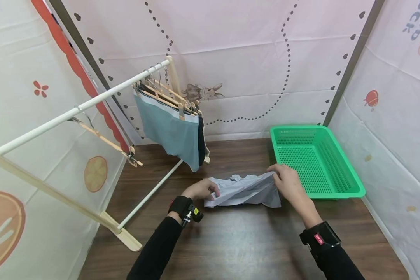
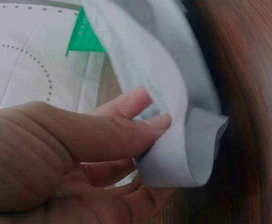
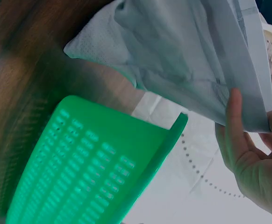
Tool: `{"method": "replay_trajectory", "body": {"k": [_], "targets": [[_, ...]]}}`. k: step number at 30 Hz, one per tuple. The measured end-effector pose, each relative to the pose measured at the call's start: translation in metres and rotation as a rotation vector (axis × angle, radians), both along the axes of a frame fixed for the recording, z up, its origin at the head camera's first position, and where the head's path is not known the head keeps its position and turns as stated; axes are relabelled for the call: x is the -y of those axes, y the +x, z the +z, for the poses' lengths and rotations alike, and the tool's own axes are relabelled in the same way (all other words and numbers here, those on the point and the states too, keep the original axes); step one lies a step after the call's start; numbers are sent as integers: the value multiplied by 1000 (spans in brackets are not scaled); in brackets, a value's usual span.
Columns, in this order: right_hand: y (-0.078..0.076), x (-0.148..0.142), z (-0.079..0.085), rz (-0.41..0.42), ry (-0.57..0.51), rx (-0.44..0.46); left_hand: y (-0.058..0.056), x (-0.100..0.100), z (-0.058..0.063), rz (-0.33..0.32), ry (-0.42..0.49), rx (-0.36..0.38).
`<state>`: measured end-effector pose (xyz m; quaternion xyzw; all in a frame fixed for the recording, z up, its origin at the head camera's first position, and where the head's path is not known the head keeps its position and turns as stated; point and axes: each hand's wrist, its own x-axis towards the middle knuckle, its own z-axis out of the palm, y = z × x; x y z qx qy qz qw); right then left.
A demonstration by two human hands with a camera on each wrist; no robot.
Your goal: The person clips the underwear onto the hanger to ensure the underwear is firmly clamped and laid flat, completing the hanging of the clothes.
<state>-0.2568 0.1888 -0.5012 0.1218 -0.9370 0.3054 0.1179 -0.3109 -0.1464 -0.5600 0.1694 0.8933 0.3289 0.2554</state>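
Light grey boxer briefs [image 1: 245,191] stretch between both hands just above the dark wooden surface. My left hand [image 1: 200,189] pinches one end of the waistband, thumb on the outside, as the left wrist view shows; the band [image 2: 171,154] folds over near the fingertips. At the other end, my right hand [image 1: 289,183] grips the waistband corner [image 3: 250,112] between thumb and fingers. The body of the cloth hangs down from the band in loose folds, with a lower corner [image 3: 87,49] near the wooden surface.
A green plastic basket [image 1: 346,167] stands right of my right hand. To the left is a rack with a white rail [image 1: 66,115]. Blue-grey boxer briefs [image 1: 168,130] and darker garments hang there on wooden clip hangers. A bare hanger [image 1: 103,139] hangs nearer me.
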Motion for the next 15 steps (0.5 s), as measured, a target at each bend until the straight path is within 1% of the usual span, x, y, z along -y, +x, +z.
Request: {"method": "replay_trajectory", "body": {"k": [2, 4, 6, 8, 9, 11, 12, 13, 15], "targets": [[1, -4, 1, -25, -6, -26, -1, -6, 3, -3, -3, 22], [3, -9, 2, -47, -18, -50, -4, -12, 7, 27, 11, 46], [5, -14, 5, -69, -33, -92, -10, -18, 13, 61, 46, 61], [6, -20, 10, -90, -56, -150, -19, -24, 23, 97, 103, 58], [6, -22, 14, -101, -74, -186, -25, -28, 29, 109, 134, 37], [8, -25, 23, -122, -119, -279, -41, -37, 46, 116, 198, -40], [9, -25, 29, -130, -146, -330, -49, -42, 57, 123, 245, -74], [11, -26, 35, -136, -169, -384, -58, -47, 68, 123, 293, -126], [18, -24, 46, -141, -220, -484, -74, -58, 95, 109, 397, -250]]}}
